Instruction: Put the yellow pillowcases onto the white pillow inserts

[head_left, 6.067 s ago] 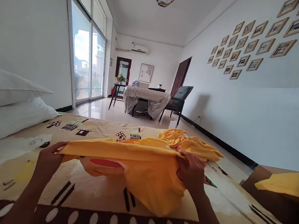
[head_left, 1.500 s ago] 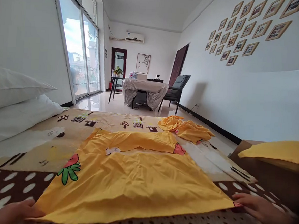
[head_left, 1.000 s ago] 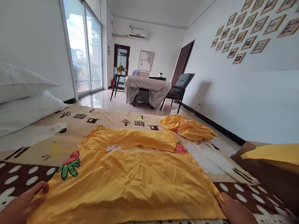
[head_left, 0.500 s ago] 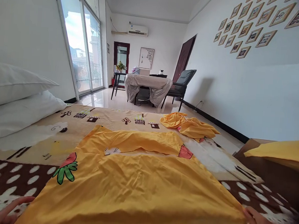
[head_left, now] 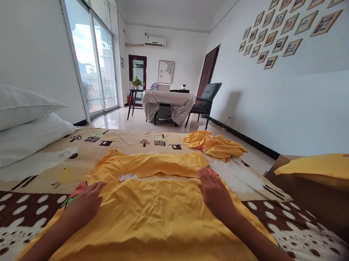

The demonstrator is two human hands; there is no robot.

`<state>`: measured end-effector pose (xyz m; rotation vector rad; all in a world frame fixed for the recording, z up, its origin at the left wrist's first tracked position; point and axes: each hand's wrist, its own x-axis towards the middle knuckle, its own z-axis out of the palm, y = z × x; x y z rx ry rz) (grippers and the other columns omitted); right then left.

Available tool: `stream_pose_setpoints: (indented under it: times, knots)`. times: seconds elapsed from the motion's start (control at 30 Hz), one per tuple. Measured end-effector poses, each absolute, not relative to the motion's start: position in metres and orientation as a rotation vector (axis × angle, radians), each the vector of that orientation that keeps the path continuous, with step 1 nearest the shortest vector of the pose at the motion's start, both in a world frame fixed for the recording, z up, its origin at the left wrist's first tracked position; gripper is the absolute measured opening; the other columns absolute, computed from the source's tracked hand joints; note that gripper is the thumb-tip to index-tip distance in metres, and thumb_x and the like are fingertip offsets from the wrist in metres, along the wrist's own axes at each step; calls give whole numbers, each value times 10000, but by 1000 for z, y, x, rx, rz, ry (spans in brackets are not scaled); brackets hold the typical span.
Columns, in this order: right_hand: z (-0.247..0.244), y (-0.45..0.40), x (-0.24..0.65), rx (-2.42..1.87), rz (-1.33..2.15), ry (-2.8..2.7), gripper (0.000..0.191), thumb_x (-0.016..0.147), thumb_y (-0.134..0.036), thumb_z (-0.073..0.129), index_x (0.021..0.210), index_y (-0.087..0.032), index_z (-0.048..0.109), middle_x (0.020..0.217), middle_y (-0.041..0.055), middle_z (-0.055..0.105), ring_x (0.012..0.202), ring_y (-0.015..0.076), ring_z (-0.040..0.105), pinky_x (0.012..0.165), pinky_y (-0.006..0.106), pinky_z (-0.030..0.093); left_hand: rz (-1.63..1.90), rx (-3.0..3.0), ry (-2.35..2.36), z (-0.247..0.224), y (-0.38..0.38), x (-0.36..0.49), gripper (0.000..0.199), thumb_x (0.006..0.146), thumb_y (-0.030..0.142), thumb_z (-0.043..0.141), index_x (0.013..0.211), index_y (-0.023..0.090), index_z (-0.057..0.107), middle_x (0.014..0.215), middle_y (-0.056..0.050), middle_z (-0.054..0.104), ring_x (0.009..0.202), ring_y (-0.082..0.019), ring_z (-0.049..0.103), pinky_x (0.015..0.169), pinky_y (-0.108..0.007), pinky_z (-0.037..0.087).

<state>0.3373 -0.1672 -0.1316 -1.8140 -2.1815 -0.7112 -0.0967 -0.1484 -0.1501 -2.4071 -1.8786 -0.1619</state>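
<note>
A yellow pillowcase [head_left: 157, 212] lies spread over the patterned bed blanket [head_left: 42, 158], with a slit-like opening across its upper part and red and green fruit prints at its sides. On its left side, my left hand [head_left: 87, 202] rests flat with fingers extended, partly covering a print. My right hand [head_left: 214, 190] lies on the right side near the end of the opening, fingers stretched forward and holding nothing. Wrinkles run across the cloth between the hands.
White pillows [head_left: 24, 125] are stacked at the left. A crumpled yellow cloth [head_left: 217, 145] lies at the bed's far right. Another yellow pillow [head_left: 322, 169] sits on a brown box [head_left: 306, 201] at right. Beyond stand a covered table [head_left: 167, 96] and a black chair [head_left: 208, 101].
Both hands have moved from the near corners forward and inward onto the pillowcase. The right hand has let go of the near right edge. The view has shifted slightly.
</note>
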Motion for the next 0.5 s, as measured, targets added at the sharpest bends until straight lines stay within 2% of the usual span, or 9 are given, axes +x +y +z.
stream_pose_setpoints:
  times: [0.07, 0.13, 0.23, 0.33, 0.37, 0.5]
  knots:
    - [-131, -144, 264, -1590, -407, -2355, 510, 884, -144, 332, 1383, -103, 431, 1451, 130, 411, 1339, 230, 368, 1086, 394, 297, -44, -2581, -1747, -154, -131, -28, 601, 768, 37, 317, 1354, 78, 449, 1443, -157, 423, 1346, -220, 382, 1090, -381, 346]
    - [-144, -127, 207, -1477, -170, -2390, 546, 866, -130, 346, 1410, -102, 391, 1497, 116, 335, 1379, 210, 302, 1114, 383, 258, 62, -2707, -1660, -165, -121, 26, 630, 762, 18, 352, 1388, 66, 403, 1469, -175, 366, 1374, -242, 324, 1103, -417, 321]
    - [-176, -111, 178, -1485, 118, -2352, 526, 927, -254, 328, 1426, -90, 361, 1504, 127, 313, 1398, 203, 264, 1127, 389, 238, -1, -2764, -1612, -192, -112, 44, 506, 904, 198, 341, 1401, 122, 401, 1483, -164, 342, 1390, -270, 284, 1096, -506, 299]
    - [-205, -108, 225, -1563, 267, -2378, 524, 948, -403, 328, 1417, -179, 397, 1497, 91, 336, 1392, 208, 280, 1132, 435, 220, -188, -2739, -1655, -217, -105, -23, 525, 950, 438, 287, 1433, 243, 352, 1510, -67, 303, 1402, -228, 262, 1124, -485, 256]
    - [-212, -110, 254, -1598, 237, -2382, 511, 952, -419, 311, 1418, -225, 396, 1505, 65, 324, 1397, 204, 268, 1137, 455, 199, -196, -2707, -1691, -224, -103, -57, 532, 951, 453, 269, 1443, 261, 329, 1511, -41, 299, 1402, -213, 261, 1130, -463, 253]
    - [-238, -123, 393, -1909, 29, -2199, 539, 944, -463, 274, 1427, -250, 381, 1486, 51, 361, 1378, 212, 312, 1111, 472, 260, -109, -2410, -1875, -235, -103, -181, 565, 928, 458, 264, 1448, 246, 322, 1510, -19, 302, 1406, -224, 251, 1110, -460, 280]
